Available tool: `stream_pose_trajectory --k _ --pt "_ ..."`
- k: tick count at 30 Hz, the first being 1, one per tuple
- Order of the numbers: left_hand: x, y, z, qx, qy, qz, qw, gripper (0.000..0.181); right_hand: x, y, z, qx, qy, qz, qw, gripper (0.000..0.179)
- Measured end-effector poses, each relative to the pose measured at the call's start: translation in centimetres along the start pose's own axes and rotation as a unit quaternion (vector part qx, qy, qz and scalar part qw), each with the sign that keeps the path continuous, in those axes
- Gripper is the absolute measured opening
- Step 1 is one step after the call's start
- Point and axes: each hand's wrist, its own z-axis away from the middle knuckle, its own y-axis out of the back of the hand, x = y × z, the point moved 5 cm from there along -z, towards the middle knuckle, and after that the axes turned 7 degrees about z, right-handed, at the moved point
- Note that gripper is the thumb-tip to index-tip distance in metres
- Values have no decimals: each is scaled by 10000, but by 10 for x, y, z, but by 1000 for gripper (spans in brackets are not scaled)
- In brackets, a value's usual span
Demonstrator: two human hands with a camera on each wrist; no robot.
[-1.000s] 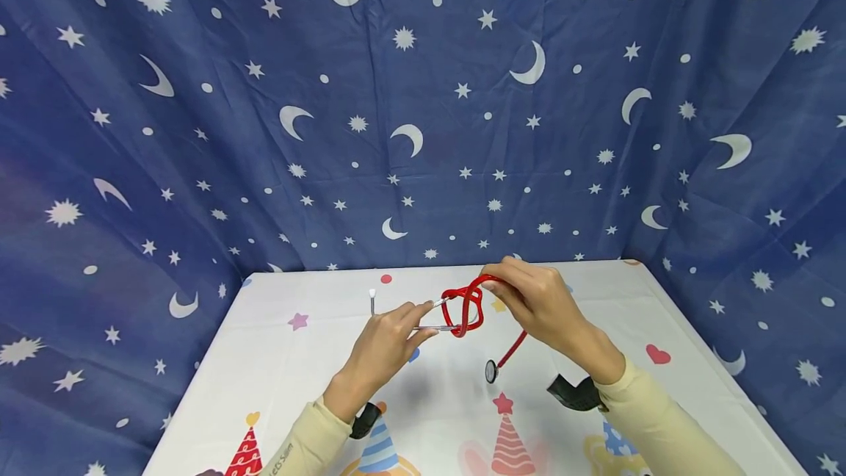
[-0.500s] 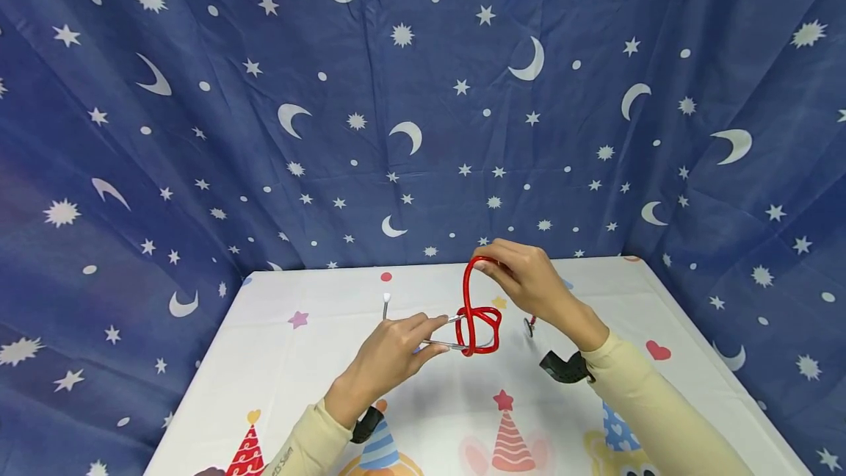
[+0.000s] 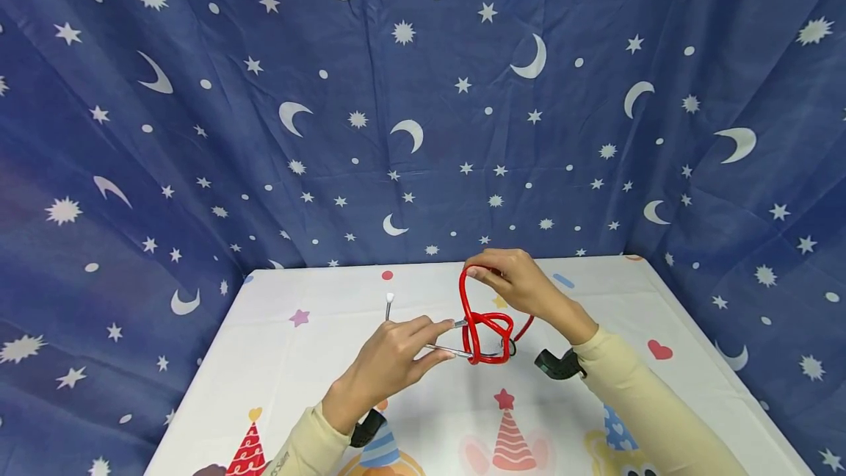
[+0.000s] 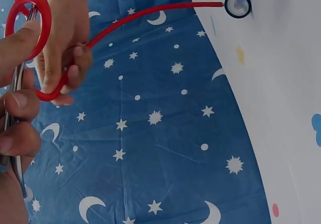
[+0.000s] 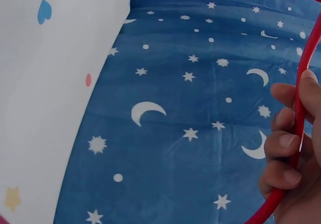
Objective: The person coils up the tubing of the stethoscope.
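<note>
1. While the left hand (image 3: 398, 355) is pinching the metal ear tubes (image 3: 449, 350) of a stethoscope (image 3: 487, 361), the right hand (image 3: 518, 281) is pinching its red tube (image 3: 462, 287) between thumb and fingers. The stethoscope is hanging between the two hands, over the counter (image 3: 291, 373), with red loops circling around the metal.
2. Good handling is probably calling for a steady left pinch, so that the ear tubes are not turning while the red tube is being worked.
3. The right hand should be guiding the red tube in wide, easy curves; a hard pull could be tightening the loops or kinking them.
4. The round chest piece (image 4: 237, 5) is dangling at the far end and, in the head view, is partly hiding behind the loops, so a snag seems possible there. One white ear tip (image 3: 390, 297) is sticking up beyond the left hand.
5. A white cloth (image 3: 634, 307) is covering the counter, showing printed party hats (image 3: 507, 446), a red heart (image 3: 659, 350) and small stars (image 3: 299, 317).
6. A blue curtain (image 3: 449, 226) with pale moons (image 3: 416, 133) is hanging behind and along both sides.
</note>
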Motion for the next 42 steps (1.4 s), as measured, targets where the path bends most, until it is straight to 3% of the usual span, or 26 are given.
stream_pose_trajectory --k 4,9,20,26,31,34,42 --pt "0 4 -1 199 -73 112 9997 34 2 -10 3 -319 -143 -139 9993 18" --pt "-6 11 0 555 244 371 9975 37 4 -23 11 -531 -486 -518 9961 20" --pt "-18 15 9 1079 883 646 9881 39 -2 -43 30 -263 -1104 -534 9921 17" --pt "-23 17 12 1381 1338 720 9787 41 -14 -51 38 -265 -976 -444 9939 18" --pt "-28 20 13 1617 1579 666 9719 44 -24 -52 42 -139 -736 -309 9967 8" --pt "-31 21 15 1719 1681 587 9689 45 -29 -54 45 -59 -583 -120 9982 11" --pt "-44 28 23 2304 2140 476 9481 42 -39 -57 57 -22 -442 -253 9987 27"
